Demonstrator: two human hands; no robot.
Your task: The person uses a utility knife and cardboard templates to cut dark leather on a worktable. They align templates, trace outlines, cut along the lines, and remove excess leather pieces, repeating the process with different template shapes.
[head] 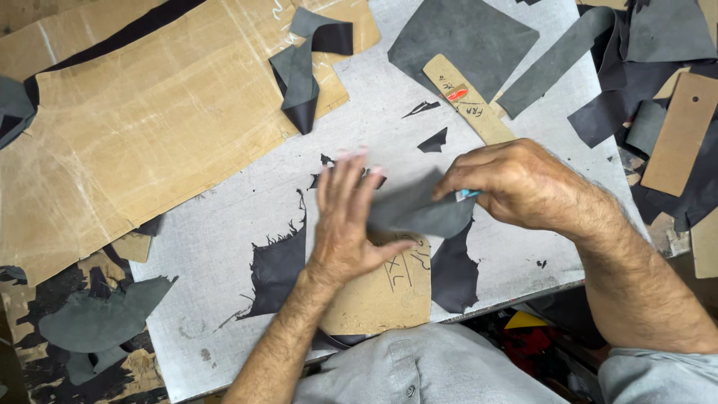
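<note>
At nine o'clock a big cardboard sheet (142, 127) lies across the grey bench (224, 224), with dark offcuts (97, 322) spilled below it at seven o'clock, pushed clear of the working patch. A folded grey strip (303, 71) rests on the sheet's edge near twelve.

The left hand (348, 217), blurred by movement, lies flat with fingers spread and pointing to twelve, its palm against a grey leather piece (419, 209) at the centre; it appears to steady the piece rather than clasp it. Under the wrist sits a rounded card pattern (385, 292) on black leather (280, 269) with ragged edges, likely kept there as a cutting guide.

The right hand (516, 183), coming in from three o'clock, is closed in a pinch on the piece's right edge, and something small and light blue (470, 194) peeks from the fingers; what it is I cannot tell. A tan card strip (467, 101) lies at one o'clock beside a grey panel (460, 37), and more leather pieces (658, 67) are heaped at two o'clock within reach.
</note>
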